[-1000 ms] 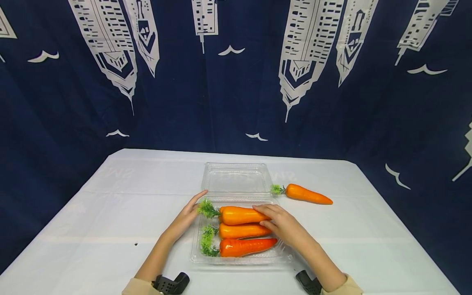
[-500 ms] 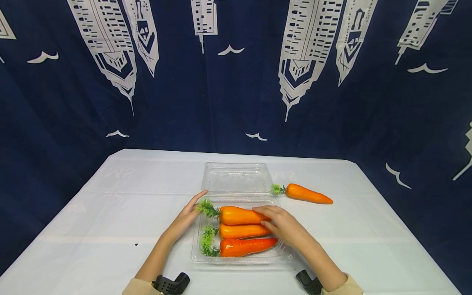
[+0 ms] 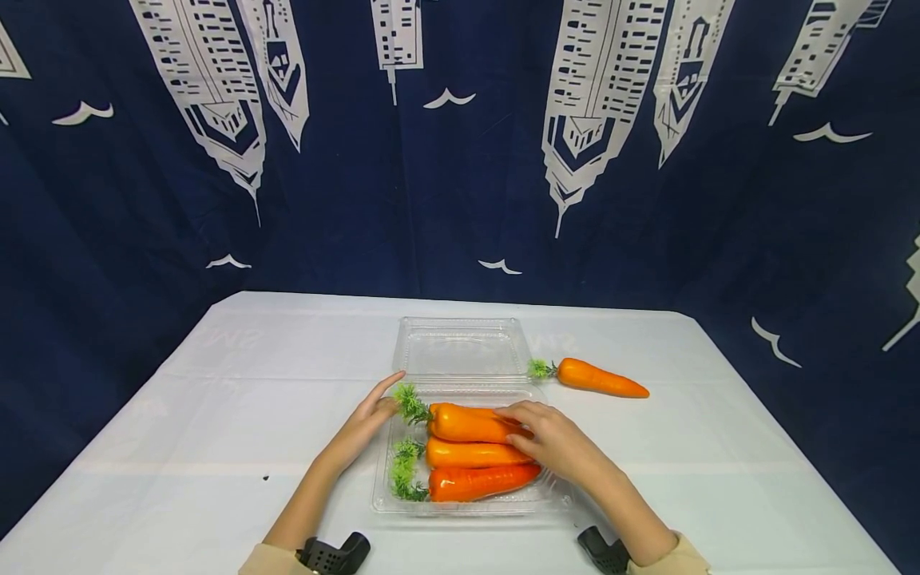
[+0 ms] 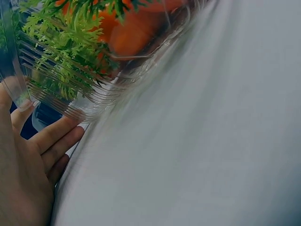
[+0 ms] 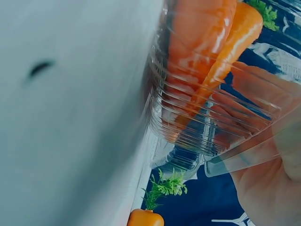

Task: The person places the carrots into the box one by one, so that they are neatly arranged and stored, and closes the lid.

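- Because the top carrot (image 3: 470, 422) looks smooth and glossy like moulded plastic, we judge it light, stiff and a little slippery; the thick orange body is the safest place to hold, not the soft green leaves (image 3: 411, 404), which may bend or come off.
- It lies at the far side of the clear box (image 3: 553, 503), tilted a little, partly resting on the middle carrot (image 3: 467, 454); a third carrot (image 3: 477, 481) lies nearest to us.
- Our right hand (image 3: 553, 438) covers the thin end of the top carrot, with the fingers curled over it, so we read this as a hold on it; how the thumb lies we cannot tell.
- Our left hand (image 3: 362, 422) is spread with straight fingers against the left wall of the box, just beside the leaves; in the left wrist view the fingertips (image 4: 66, 125) touch the ribbed plastic.
- We judge that the box is thin and flexible, so it may slide or bend when pushed.
- The lid (image 3: 460, 347) lies open and flat behind the box.
- One more carrot (image 3: 600, 381) lies on the white table (image 3: 216, 415), to the right of the lid, well apart from both hands.
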A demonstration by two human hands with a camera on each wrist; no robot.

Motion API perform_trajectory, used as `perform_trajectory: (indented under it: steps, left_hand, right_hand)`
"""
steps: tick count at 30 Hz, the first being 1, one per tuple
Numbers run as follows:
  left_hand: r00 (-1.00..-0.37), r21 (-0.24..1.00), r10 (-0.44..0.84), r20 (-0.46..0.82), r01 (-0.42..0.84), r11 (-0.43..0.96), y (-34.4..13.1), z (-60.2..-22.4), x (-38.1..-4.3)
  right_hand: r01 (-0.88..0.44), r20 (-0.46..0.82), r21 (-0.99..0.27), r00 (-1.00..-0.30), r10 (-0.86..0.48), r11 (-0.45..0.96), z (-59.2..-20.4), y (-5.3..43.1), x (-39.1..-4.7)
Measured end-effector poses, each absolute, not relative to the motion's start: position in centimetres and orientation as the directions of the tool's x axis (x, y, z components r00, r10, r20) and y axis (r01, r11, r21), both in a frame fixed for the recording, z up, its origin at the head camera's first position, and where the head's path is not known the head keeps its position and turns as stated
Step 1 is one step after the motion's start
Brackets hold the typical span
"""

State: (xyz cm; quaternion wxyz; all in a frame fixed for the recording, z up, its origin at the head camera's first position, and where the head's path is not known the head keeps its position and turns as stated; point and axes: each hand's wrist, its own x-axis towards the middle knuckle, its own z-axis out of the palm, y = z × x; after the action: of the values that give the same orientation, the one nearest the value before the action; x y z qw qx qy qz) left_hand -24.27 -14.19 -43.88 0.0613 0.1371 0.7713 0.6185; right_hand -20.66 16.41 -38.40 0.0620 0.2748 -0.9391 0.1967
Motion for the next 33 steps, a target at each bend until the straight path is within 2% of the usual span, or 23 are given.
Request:
perform_trajectory:
  steps: [18, 27, 33]
  left_hand:
    - [-0.955, 0.969, 0.286, 0.081, 0.142, 0.200, -14.1, -43.9, -24.4]
    - [-0.958, 0.971, 0.278, 0.071, 0.131, 0.202, -14.1, -44.1, -24.5]
    - [-0.955, 0.969, 0.287, 0.073, 0.135, 0.205, -14.2, -44.0, -24.4]
  right_hand:
    - [-0.578, 0.250, -0.314, -0.816, -0.521, 0.753, -37.9, 17.1, -20.9]
    - [-0.528, 0.270, -0.368, -0.848, -0.455, 0.766, -37.2, 17.9, -20.9]
    - [-0.528, 0.319, -0.374, -0.845, -0.428, 0.763, -37.0, 18.7, -21.1]
